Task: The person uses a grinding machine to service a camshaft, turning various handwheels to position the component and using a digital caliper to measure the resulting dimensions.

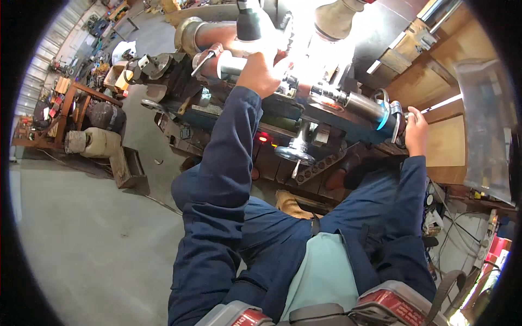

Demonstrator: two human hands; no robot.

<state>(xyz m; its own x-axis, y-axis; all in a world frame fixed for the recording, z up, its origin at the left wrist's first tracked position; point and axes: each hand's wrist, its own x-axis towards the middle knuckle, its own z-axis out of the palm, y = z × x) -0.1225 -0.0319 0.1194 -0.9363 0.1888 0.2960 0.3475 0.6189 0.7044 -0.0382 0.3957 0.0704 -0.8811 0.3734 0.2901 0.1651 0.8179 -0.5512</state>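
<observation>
A metal lathe [348,125] stretches across in front of me under a strong lamp glare. My left hand [262,74] reaches over its middle, beside a bright metal cylinder [232,66]. Glare washes out its fingers, so whether they hold anything is hidden. At the machine's right end, my right hand [417,133] is closed round the rim of a handwheel [401,130]. Left of that wheel lies a grey tailstock barrel [367,106] with a blue band. A smaller handwheel [295,154] with a crank handle sits low at the front.
A black lamp head [249,24] hangs just above my left hand, and a beige lamp shade [338,19] is to its right. Wooden panels [443,136] and a clear plastic sheet [485,125] stand at right. A plastic jug [101,142] and a wooden frame [68,111] are at left.
</observation>
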